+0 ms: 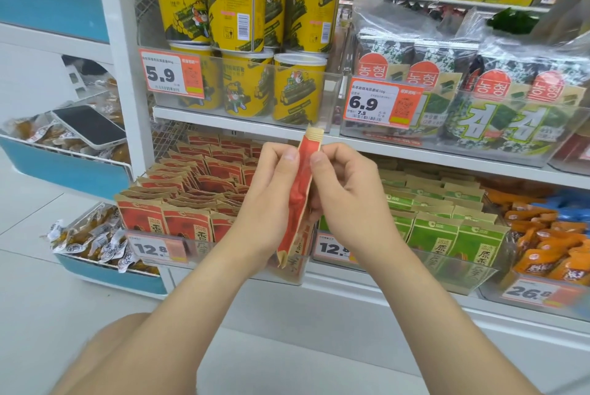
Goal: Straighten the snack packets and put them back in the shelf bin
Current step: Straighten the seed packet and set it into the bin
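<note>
I hold one red-and-tan snack packet (300, 190) edge-on and nearly upright in front of the lower shelf. My left hand (265, 200) grips its left face, thumb near the top. My right hand (346, 200) pinches the right face, thumb pressed on the packet's edge. Behind and below it, a clear shelf bin (153, 248) holds several matching red packets (178, 219) in rows, some leaning unevenly. The packet's lower end hangs over the bin's front right corner.
A neighbouring bin holds green packets (447, 228), with orange packs (549, 248) further right. Yellow cups (242, 43) and seaweed bags (479, 91) fill the shelf above. A phone (89, 126) lies on a blue rack of wrapped snacks at the left.
</note>
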